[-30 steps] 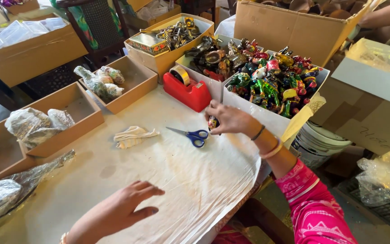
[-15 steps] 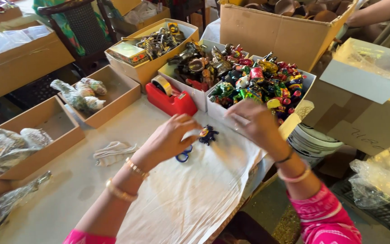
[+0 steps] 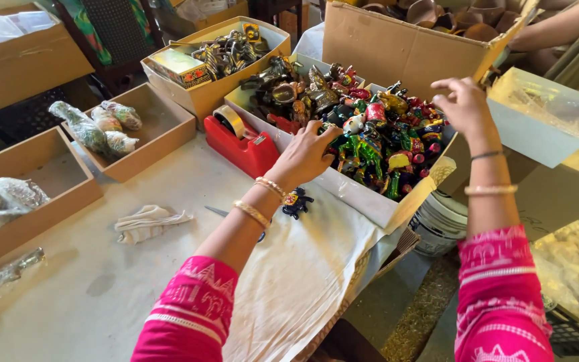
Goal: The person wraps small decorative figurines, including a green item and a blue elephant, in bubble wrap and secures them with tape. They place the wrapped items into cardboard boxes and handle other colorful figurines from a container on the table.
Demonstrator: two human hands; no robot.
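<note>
Tabletop (image 3: 102, 288): it carries a white cloth (image 3: 303, 281) spread under your arms. It also carries open cardboard trays to the left, which are unchanged from a second ago.

Box (image 3: 363, 194): the white box stands at the cloth's far edge, packed with painted figurines (image 3: 383, 144). Both your hands have moved to it.

Dispenser (image 3: 239, 144): the red tape dispenser sits just beside the box's left end. It looks untouched.

Left hand (image 3: 309, 151): half a second ago it met your right hand over the cloth. It now lies on the box's near rim with its fingers curled in among the figurines. The fingertips are hidden, so you cannot tell whether the grip has closed on a piece.

Right hand (image 3: 464, 104): it has lifted away and hangs over the box's far corner. The grip is loosely spread and nothing shows between the fingers.

Rag (image 3: 149, 221): it lies crumpled on the tabletop, well apart from your hands.

Scissors (image 3: 219, 212): only a blade tip shows. The rest is hidden under your left forearm.

Dark figurine (image 3: 297, 203): this is the real change. It lies on the cloth just beside your left wrist, and neither hand is on it.

Reading: that piece seems to be set down and out of your hands. They are back at the box of figurines.
</note>
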